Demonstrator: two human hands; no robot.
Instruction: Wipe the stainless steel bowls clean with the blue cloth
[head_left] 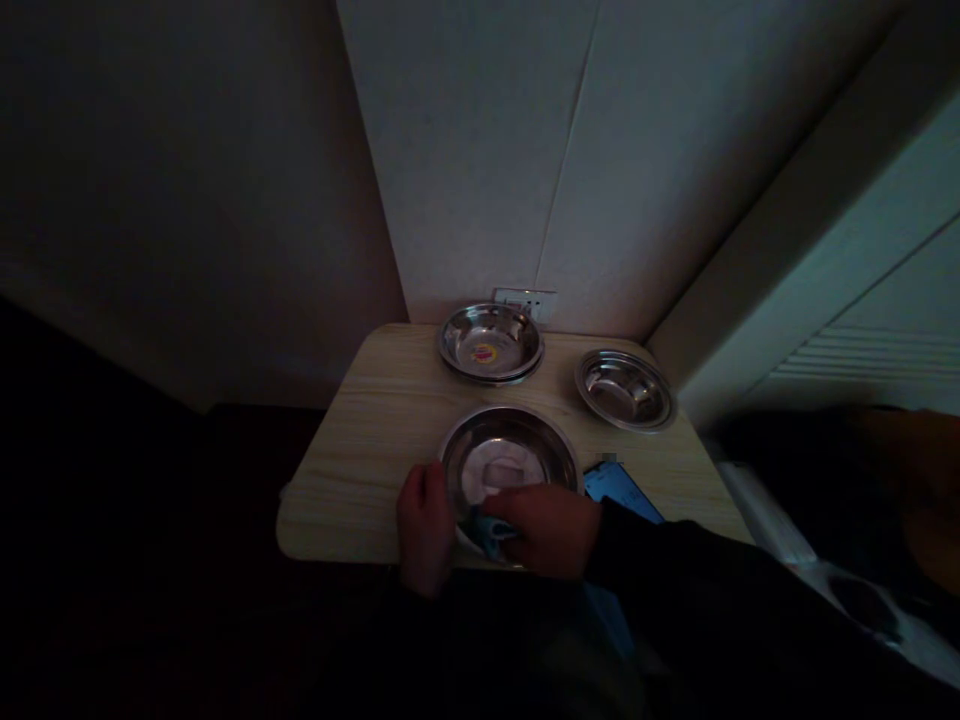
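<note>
Round shiny steel bowl (502,450) sits at pale wood-grain table's (337,500) near edge | left hand (426,525) grips left rim | right hand (551,528) clutches soft blue-green cloth (489,532) | bowl likely light, stiff, slick; rim best hold

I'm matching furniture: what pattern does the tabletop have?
The tabletop shows pale wood grain, best in the head view.

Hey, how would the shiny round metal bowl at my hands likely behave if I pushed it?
The shiny round metal bowl would probably feel stiff, being metal with an evenly round rim. It may slide easily, since it sits on a smooth-looking, pale wood-grain table. Tipping seems unlikely: it looks wide and shallow, with a broad bottom.
</note>
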